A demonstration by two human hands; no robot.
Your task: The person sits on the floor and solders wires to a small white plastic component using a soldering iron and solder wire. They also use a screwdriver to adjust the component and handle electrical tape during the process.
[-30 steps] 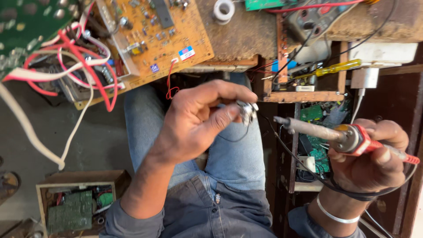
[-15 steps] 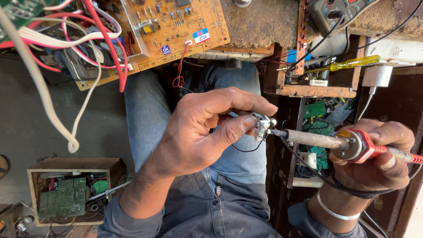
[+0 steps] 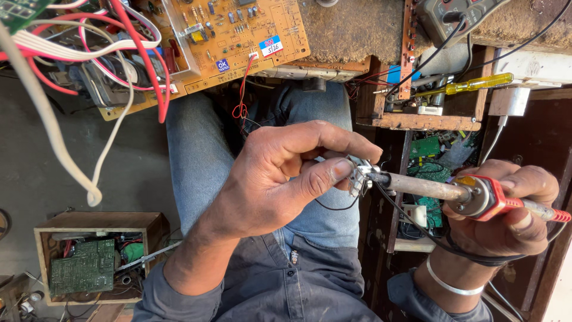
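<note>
Left hand [image 3: 271, 179] pinches a small, light, probably fragile metal part [image 3: 357, 173] by its edge; right hand [image 3: 506, 209] grips the soldering iron [image 3: 429, 188] touching it.

Grey concrete floor [image 3: 128, 173] below, dusty and scuffed. At lower left, an open wooden box [image 3: 98, 223] holding a green circuit board [image 3: 82, 266] and loose scraps. Above, a worn workbench [image 3: 357, 30] with a rough brown top, carrying an orange circuit board [image 3: 238, 36] at its edge, tangled with red and white wires [image 3: 71, 53]. To the right, a wooden shelf [image 3: 426, 121] crowded with small parts, a yellow screwdriver [image 3: 476, 84] lying across it. Beneath, dark wooden compartments stuffed with more green boards [image 3: 432, 173]. A white adapter [image 3: 508, 101] hanging at far right. Bright, even daylight throughout, soft shadows only.
</note>
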